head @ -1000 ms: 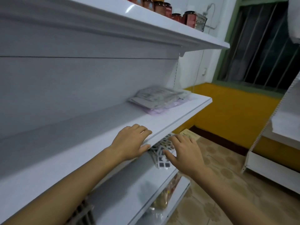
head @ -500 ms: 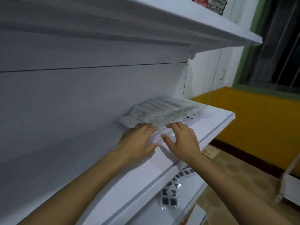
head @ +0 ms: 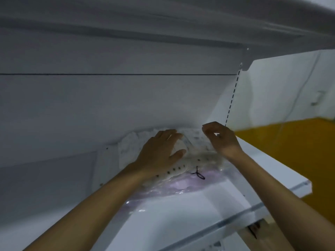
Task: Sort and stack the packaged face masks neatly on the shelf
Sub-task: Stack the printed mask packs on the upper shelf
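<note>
A loose pile of packaged face masks (head: pixel 197 162) in clear plastic lies at the back of the white shelf (head: pixel 268 171), against the rear panel. The lowest packs show a pale purple tint (head: pixel 179 185). My left hand (head: pixel 159 153) rests flat on the pile's left part, fingers straight and spread. My right hand (head: pixel 221 138) hovers over the pile's right end with fingers curled downward; whether it grips a pack is hidden by blur.
Another white shelf (head: pixel 199 29) hangs close overhead. A slotted upright (head: pixel 233 95) runs down at the shelf's right end. Beyond it are a white wall (head: pixel 282 87) and a yellow lower wall (head: pixel 290 151). A lower shelf edge (head: pixel 235 220) shows below.
Both hands have risen from the shelf's front edge and lower shelf onto the mask pile at the back. The view has closed in on the pile.
</note>
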A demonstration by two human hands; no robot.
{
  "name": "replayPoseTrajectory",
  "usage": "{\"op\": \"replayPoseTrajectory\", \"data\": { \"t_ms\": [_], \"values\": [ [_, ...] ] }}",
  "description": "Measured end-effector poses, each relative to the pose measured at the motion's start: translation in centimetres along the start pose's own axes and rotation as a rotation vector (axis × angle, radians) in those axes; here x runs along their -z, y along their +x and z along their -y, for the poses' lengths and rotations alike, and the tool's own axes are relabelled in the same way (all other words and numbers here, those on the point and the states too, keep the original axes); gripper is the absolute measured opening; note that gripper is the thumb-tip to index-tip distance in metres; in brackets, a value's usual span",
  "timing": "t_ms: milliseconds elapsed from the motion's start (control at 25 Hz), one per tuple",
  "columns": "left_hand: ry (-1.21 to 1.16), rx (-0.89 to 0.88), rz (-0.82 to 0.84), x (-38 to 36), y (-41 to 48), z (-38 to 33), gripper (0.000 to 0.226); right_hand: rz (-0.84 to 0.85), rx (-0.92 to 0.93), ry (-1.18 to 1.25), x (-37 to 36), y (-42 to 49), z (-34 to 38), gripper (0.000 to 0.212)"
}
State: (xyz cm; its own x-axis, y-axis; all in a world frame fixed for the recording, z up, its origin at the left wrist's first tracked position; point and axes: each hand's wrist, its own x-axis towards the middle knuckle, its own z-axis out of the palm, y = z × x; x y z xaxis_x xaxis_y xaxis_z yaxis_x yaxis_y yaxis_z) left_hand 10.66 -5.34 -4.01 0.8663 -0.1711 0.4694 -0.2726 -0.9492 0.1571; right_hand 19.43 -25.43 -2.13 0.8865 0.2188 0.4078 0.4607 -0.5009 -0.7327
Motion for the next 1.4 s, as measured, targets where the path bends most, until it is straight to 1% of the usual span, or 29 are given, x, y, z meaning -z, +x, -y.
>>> {"op": "replayPoseTrajectory", "data": {
  "t_ms": [40, 120, 200, 240, 320, 360, 400, 440, 480, 520, 600, 640, 680, 800, 840, 880, 920, 960, 1000, 1040, 1160, 1240, 1320, 1360, 1400],
  "values": [
    [0.019, 0.033, -0.010, -0.9, 1.0, -0.3, 0.056, 0.080, -0.001, 0.034, 0.6, 1.4, -0.7, 0.010],
    [0.066, 0.079, -0.014, -2.7, 1.8, -0.9, 0.056, 0.246, 0.025, 0.018, 0.5, 2.8, -2.2, 0.013],
    [0.113, 0.088, -0.067, -4.6, 1.1, -1.7, 0.050, 0.344, 0.093, -0.037, -0.7, 1.9, -4.4, 0.015],
    [0.116, 0.105, -0.124, -5.0, 0.7, -1.9, 0.045, 0.350, 0.140, -0.062, -1.2, 1.3, -5.0, 0.025],
    [0.067, 0.160, -0.198, -5.0, 0.6, -1.9, 0.040, 0.375, 0.241, -0.146, -1.3, 1.2, -5.9, 0.065],
    [0.052, 0.162, -0.214, -5.1, 0.6, -1.9, 0.038, 0.417, 0.287, -0.215, -1.3, 1.4, -6.1, 0.084],
    [0.049, 0.146, -0.216, -5.1, 0.5, -1.8, 0.036, 0.454, 0.315, -0.277, -1.3, 1.4, -6.3, 0.099],
    [0.049, 0.126, -0.203, -5.2, 0.5, -1.7, 0.033, 0.476, 0.334, -0.306, -1.3, 1.4, -6.5, 0.108],
    [0.050, 0.112, -0.190, -5.3, 0.6, -1.4, 0.031, 0.470, 0.337, -0.297, -1.5, 1.3, -6.6, 0.110],
    [0.055, 0.105, -0.172, -5.3, 0.7, -1.3, 0.032, 0.442, 0.316, -0.244, -1.5, 1.3, -6.7, 0.106],
    [0.104, 0.092, -0.138, -5.6, 0.7, -0.8, 0.037, 0.363, 0.230, -0.065, -1.3, 1.3, -7.0, 0.084],
    [0.133, 0.079, -0.121, -5.6, 0.8, -0.8, 0.041, 0.310, 0.232, -0.012, -1.2, 1.3, -6.9, 0.073],
    [0.157, 0.072, -0.112, -5.6, 0.9, -0.8, 0.044, 0.274, 0.267, -0.016, -1.1, 1.4, -6.8, 0.068],
    [0.187, 0.059, -0.102, -5.5, 1.0, -0.7, 0.047, 0.296, 0.406, -0.160, -1.3, 1.3, -6.7, 0.075],
    [0.195, 0.056, -0.099, -5.5, 1.0, -0.7, 0.048, 0.281, 0.426, -0.183, -1.4, 1.1, -6.9, 0.068],
    [0.200, 0.054, -0.094, -5.5, 1.0, -0.7, 0.049, 0.236, 0.411, -0.167, -1.4, 1.0, -6.7, 0.049],
    [0.204, 0.054, -0.093, -5.6, 0.9, -0.8, 0.049, 0.192, 0.383, -0.123, -1.4, 1.0, -6.5, 0.021],
    [0.203, 0.057, -0.094, -5.6, 0.9, -0.8, 0.048, 0.123, 0.344, -0.058, -1.3, 1.2, -6.4, 0.022],
    [0.199, 0.062, -0.101, -5.5, 1.0, -0.9, 0.046, 0.065, 0.283, -0.013, -1.3, 1.3, -6.3, 0.039],
    [0.185, 0.067, -0.109, -5.5, 1.0, -0.9, 0.044, 0.039, 0.209, 0.017, -1.2, 1.4, -6.4, 0.046],
    [0.164, 0.076, -0.128, -5.7, 0.8, -0.8, 0.041, 0.013, 0.114, 0.093, -1.3, 1.5, -6.6, 0.044],
    [0.157, 0.083, -0.115, -5.9, 0.8, -0.8, 0.041, 0.035, 0.070, 0.092, -1.4, 1.6, -6.7, 0.040],
    [0.121, 0.066, -0.121, -5.4, 0.9, -1.1, 0.043, 0.114, 0.082, -0.004, -1.2, 1.7, -6.1, 0.034],
    [0.130, 0.051, -0.148, -4.8, 0.9, -1.3, 0.047, 0.107, 0.130, -0.087, -1.0, 1.6, -5.6, 0.038],
    [0.142, 0.045, -0.191, -4.5, 0.9, -1.5, 0.056, 0.031, 0.234, -0.159, -0.6, 1.3, -4.9, 0.042]
  ]
}}
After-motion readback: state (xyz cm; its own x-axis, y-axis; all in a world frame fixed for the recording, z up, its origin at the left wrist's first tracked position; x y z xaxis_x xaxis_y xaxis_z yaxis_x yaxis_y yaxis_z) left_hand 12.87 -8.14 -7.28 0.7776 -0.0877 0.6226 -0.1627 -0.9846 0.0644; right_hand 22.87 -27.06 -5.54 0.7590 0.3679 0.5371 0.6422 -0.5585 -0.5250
